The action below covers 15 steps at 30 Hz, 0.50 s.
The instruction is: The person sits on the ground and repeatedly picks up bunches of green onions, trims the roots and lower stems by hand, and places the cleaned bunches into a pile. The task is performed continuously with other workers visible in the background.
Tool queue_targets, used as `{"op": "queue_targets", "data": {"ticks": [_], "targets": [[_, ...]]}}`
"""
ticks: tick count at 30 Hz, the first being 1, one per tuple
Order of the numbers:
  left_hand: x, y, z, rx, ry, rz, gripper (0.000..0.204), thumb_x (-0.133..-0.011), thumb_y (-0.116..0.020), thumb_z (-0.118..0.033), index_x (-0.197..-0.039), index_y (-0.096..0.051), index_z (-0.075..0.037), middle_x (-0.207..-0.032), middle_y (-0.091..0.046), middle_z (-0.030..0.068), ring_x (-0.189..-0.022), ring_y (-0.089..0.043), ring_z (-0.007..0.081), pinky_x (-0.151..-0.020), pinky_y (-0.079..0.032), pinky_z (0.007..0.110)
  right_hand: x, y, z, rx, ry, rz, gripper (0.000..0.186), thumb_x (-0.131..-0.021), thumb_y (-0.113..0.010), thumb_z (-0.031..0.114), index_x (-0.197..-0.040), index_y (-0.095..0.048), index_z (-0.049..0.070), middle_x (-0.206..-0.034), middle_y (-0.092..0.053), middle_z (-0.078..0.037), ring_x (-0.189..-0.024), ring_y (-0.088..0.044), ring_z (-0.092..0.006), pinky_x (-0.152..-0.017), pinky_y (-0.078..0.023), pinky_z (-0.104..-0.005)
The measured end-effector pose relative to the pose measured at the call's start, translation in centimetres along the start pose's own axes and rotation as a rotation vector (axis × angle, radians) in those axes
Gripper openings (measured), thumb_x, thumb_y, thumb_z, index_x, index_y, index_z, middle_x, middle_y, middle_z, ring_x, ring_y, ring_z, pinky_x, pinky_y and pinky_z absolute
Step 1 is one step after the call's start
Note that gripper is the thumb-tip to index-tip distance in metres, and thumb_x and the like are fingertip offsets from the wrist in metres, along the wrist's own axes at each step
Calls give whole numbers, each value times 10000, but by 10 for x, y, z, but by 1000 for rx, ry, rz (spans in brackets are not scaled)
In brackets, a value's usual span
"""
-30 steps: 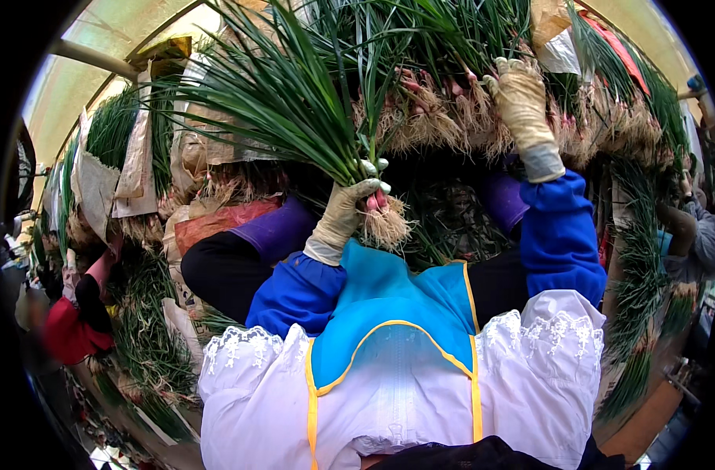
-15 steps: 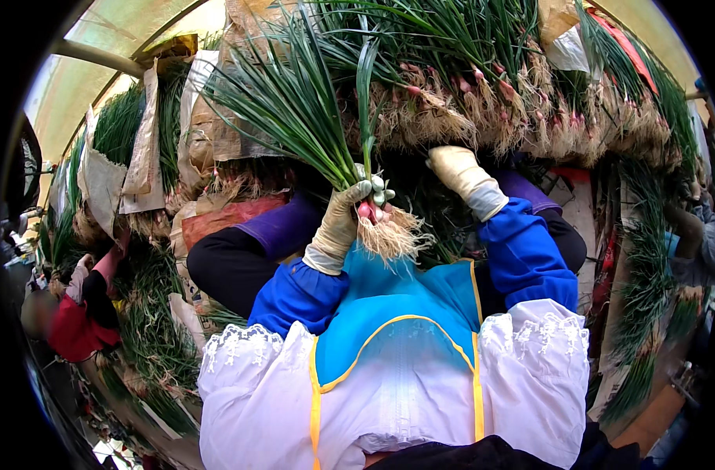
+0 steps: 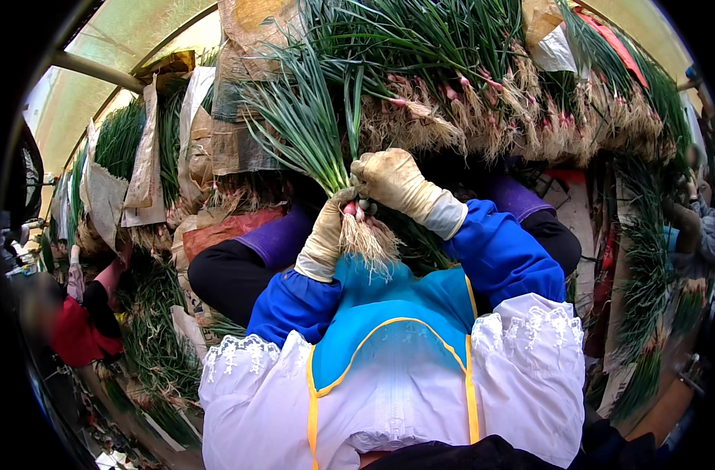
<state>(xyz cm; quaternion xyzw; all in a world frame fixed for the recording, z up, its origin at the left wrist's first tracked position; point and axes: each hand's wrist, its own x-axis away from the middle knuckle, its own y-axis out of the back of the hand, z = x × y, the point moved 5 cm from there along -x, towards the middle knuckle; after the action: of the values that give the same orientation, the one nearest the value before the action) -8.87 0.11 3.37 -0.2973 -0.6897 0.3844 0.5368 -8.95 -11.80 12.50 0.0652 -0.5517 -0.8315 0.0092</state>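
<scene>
My left hand, in a cream glove, is closed round a bunch of spring onions just above its pinkish bulbs. The long green leaves fan up and away, and the pale roots hang over my blue apron. Against the stems, my gloved right hand is closed, its fingertips meeting the bunch beside the left hand. A single leafy stalk runs down to those fingertips; whether they pinch it or something else is hidden by the glove.
Ahead lies a thick heap of spring onions, roots toward me. Sacking sheets hang at the left of it. More onions lie on the left and others on the right. A person in red works at the far left.
My right hand has swung left from beside the heap to the bunch. The left hand, with the bunch, has shifted slightly left, and the roots now hang straighter down.
</scene>
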Motion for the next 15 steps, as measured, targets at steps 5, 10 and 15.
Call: {"op": "queue_targets", "data": {"ticks": [5, 10, 15], "targets": [[22, -50, -14, -102, -155, 214, 428, -866, -511, -184, -1253, -409, -31, -713, -511, -22, -611, -489, 87, -702, -444, 272, 50, -52, -87, 300, -309, 782, 332, -707, -663, 375, -853, -626, 79, -796, -615, -87, -751, -613, -279, -630, -488, -426], [45, -81, -17, 183, -246, 383, 332, -892, -471, -164, -1193, -461, -24, -699, -424, -29, -618, -463, 65, -762, -407, 262, -13, 28, -85, 539, -209, -400, 552, -760, -543, 428, -1223, -454, 140, -1258, -431, -93, -1120, -403, -263, -903, -322, -396], [93, -141, -54, 63, -335, 1228, 204, -864, -472, -80, -1067, -488, -78, -636, -485, -42, -549, -554, 79, -770, -437, 316, -35, 23, -150, 432, -330, -291, 293, -689, -631, 283, -935, -555, 142, -881, -537, -49, -839, -528, -272, -705, -392, -418]]}}
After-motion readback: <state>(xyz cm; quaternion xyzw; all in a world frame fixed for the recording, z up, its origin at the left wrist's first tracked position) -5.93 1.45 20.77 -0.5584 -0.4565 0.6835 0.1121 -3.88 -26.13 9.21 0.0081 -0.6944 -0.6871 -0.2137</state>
